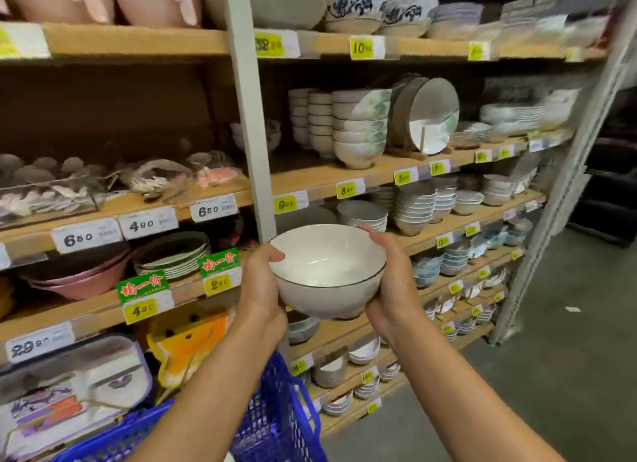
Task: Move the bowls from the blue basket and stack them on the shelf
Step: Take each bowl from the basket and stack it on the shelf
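I hold a white bowl (327, 272) with a thin dark rim in front of the shelves, upright and empty. My left hand (262, 286) grips its left side with the thumb over the rim. My right hand (389, 282) cups its right side and base. Below my forearms sits the blue basket (275, 417), its inside hidden from view. On the shelf (320, 179) above the bowl stands a stack of similar white bowls (358, 134) with a green pattern.
A grey upright post (251, 117) splits the shelving just left of the bowl. Plates on a wooden stand (427, 117) lean right of the stack. Lower shelves hold more bowls and plates (413, 206). The grey floor (551, 358) lies to the right.
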